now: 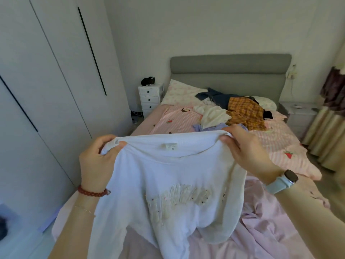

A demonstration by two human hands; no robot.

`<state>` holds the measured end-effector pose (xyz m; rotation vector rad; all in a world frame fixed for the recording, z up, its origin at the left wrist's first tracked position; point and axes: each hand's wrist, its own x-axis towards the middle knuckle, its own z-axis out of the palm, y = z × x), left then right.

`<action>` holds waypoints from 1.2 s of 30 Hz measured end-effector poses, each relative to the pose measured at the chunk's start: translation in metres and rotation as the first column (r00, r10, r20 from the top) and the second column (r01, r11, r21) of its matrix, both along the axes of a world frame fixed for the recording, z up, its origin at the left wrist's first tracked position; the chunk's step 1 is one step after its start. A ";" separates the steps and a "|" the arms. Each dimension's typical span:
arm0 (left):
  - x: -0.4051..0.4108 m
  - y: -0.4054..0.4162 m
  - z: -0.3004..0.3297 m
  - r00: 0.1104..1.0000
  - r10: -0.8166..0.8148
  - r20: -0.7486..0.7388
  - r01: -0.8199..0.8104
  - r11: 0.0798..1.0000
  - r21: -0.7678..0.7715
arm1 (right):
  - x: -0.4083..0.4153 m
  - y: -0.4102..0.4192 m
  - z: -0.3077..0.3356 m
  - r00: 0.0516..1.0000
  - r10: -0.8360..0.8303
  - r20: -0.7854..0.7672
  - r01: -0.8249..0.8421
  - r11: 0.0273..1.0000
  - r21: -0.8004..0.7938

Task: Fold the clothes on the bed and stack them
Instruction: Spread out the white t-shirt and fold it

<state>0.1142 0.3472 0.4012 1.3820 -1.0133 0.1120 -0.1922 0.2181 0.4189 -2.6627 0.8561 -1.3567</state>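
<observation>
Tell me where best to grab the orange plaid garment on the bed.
Pinch the orange plaid garment at its near bottom hem, coming from the foot of the bed; that edge lies spread and bare, while its far end is tucked among jeans and dark clothes.

2 hands (95,159) (246,152); 1 white top (168,193); 1 bed (280,146); 2 pillows (181,96) (267,103)
</observation>
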 end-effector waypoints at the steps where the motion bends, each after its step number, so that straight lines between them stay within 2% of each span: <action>1: 0.002 0.000 -0.005 1.000 0.000 0.008 0.000 1.000 0.007 | 0.001 0.001 -0.004 0.999 -0.028 0.039 0.029 0.999 -0.021; 4: 0.011 -0.011 -0.018 0.998 0.060 0.006 -0.060 0.996 0.071 | 0.011 -0.006 -0.015 0.996 -0.065 0.066 0.067 0.997 -0.034; 7: 0.024 -0.039 -0.032 0.993 0.120 -0.006 -0.117 0.978 0.171 | 0.029 -0.032 -0.032 0.996 -0.087 0.009 0.086 0.995 0.058; 12: 0.070 -0.103 -0.061 0.980 0.170 0.104 -0.194 0.931 0.309 | 0.064 -0.106 -0.072 0.957 -0.039 -0.288 0.084 0.985 0.148; 14: 0.093 -0.136 -0.078 0.980 0.143 0.142 -0.186 0.911 0.367 | 0.084 -0.144 -0.091 0.927 -0.049 -0.371 0.142 0.963 0.228; 18: 0.137 -0.221 -0.117 0.990 0.049 0.131 -0.108 0.864 0.493 | 0.143 -0.228 -0.126 0.912 -0.154 -0.380 0.341 0.800 0.494; 21: 0.169 -0.293 -0.148 0.996 -0.003 0.086 -0.050 0.796 0.603 | 0.189 -0.288 -0.150 0.913 -0.322 -0.249 0.395 0.553 0.733; 22: 0.179 -0.315 -0.158 0.997 0.000 0.078 -0.049 0.775 0.630 | 0.202 -0.306 -0.159 0.902 -0.377 -0.209 0.389 0.503 0.772; 24: 0.195 -0.354 -0.184 0.995 0.038 0.091 -0.090 0.715 0.693 | 0.225 -0.337 -0.183 0.874 -0.443 -0.202 0.417 0.468 0.779; 26: 0.202 -0.379 -0.216 0.991 0.073 0.114 -0.135 0.588 0.797 | 0.242 -0.350 -0.212 0.881 -0.420 -0.218 0.418 0.473 0.776; 28: 0.199 -0.382 -0.253 0.995 0.066 0.070 -0.094 0.534 0.841 | 0.250 -0.341 -0.249 0.908 -0.360 -0.214 0.372 0.459 0.807; 31: 0.178 -0.351 -0.316 0.993 0.023 -0.118 0.089 0.512 0.854 | 0.245 -0.302 -0.313 0.909 -0.273 -0.314 0.404 0.399 0.823; 34: 0.145 -0.302 -0.367 0.953 0.046 -0.300 0.250 0.444 0.861 | 0.232 -0.244 -0.369 0.904 -0.204 -0.376 0.416 0.219 0.883; 36: 0.121 -0.265 -0.393 0.917 0.092 -0.388 0.325 0.391 0.861 | 0.221 -0.202 -0.398 0.893 -0.161 -0.421 0.443 0.138 0.886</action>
